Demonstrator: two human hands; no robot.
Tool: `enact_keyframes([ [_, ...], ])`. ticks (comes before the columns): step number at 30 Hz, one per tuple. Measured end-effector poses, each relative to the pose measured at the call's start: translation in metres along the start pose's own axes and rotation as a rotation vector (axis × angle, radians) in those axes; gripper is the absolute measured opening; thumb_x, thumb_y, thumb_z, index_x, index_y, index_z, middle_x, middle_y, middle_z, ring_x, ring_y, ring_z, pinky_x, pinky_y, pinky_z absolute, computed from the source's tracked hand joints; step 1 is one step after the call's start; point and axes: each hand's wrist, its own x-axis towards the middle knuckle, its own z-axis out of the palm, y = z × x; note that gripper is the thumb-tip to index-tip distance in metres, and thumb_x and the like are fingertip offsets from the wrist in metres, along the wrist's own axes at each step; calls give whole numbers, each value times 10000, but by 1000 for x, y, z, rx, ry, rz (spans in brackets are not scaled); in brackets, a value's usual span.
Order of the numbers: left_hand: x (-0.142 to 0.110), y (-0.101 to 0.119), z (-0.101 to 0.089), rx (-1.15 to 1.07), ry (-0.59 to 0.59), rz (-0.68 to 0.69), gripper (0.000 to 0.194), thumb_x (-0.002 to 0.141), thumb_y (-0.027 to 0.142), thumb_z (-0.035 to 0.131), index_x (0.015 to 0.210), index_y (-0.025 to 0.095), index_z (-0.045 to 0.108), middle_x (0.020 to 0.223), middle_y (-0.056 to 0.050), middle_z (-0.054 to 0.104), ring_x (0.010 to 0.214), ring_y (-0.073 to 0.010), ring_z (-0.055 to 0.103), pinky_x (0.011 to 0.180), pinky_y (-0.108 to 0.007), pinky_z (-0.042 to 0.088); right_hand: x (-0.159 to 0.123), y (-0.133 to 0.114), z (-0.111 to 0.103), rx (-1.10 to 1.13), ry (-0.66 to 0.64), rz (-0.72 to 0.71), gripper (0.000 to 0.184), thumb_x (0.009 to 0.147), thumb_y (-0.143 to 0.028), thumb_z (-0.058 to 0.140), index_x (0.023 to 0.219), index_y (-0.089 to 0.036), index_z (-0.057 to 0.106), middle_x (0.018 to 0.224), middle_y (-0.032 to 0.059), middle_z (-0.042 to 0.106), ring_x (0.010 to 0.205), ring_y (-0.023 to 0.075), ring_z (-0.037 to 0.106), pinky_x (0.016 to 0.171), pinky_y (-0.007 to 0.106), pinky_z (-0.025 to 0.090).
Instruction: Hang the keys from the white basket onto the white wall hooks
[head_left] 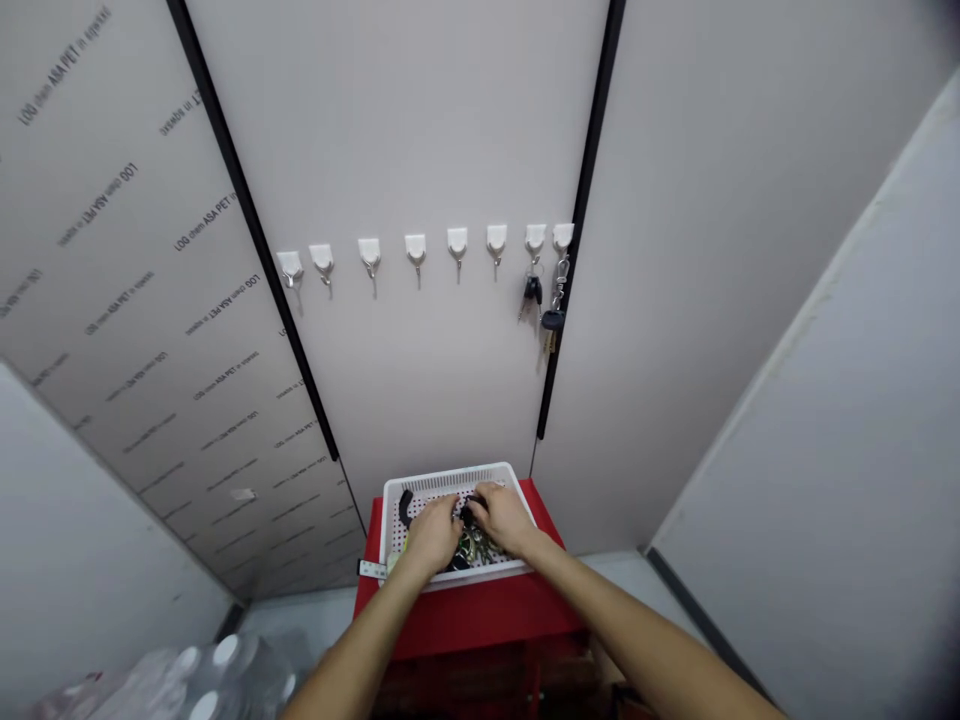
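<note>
Both of my hands are down inside a white plastic basket (448,474). My left hand (435,533) is closed, its fingertips and thumb pinching at a bunch of keys (468,514) with a dark part. From the other side my right hand (505,516) closes its fingers on the same dark bunch, whose details are too small to make out. Below the hands, several keys (480,548) with metal and black parts lie in a heap. A curved black piece (405,507) rests at the basket's left side. My hands partly hide the contents.
The basket stands on a red stand (480,620) against a panel wall. Above it runs a row of several white hooks (457,242). Black keys (532,290) and another key set (553,318) hang at the right end. Plastic bottles (232,665) stand at lower left.
</note>
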Motion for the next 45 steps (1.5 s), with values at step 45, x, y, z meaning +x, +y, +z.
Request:
enact_keyframes([
  [45, 15, 34, -51, -689, -32, 80, 98, 613, 204, 414, 569, 125, 453, 479, 52, 393, 468, -51, 363, 466, -170, 292, -4, -21, -57, 690, 67, -50, 134, 635, -224, 427, 606, -135, 523, 539, -10, 510, 513, 77, 438, 520, 197, 347],
])
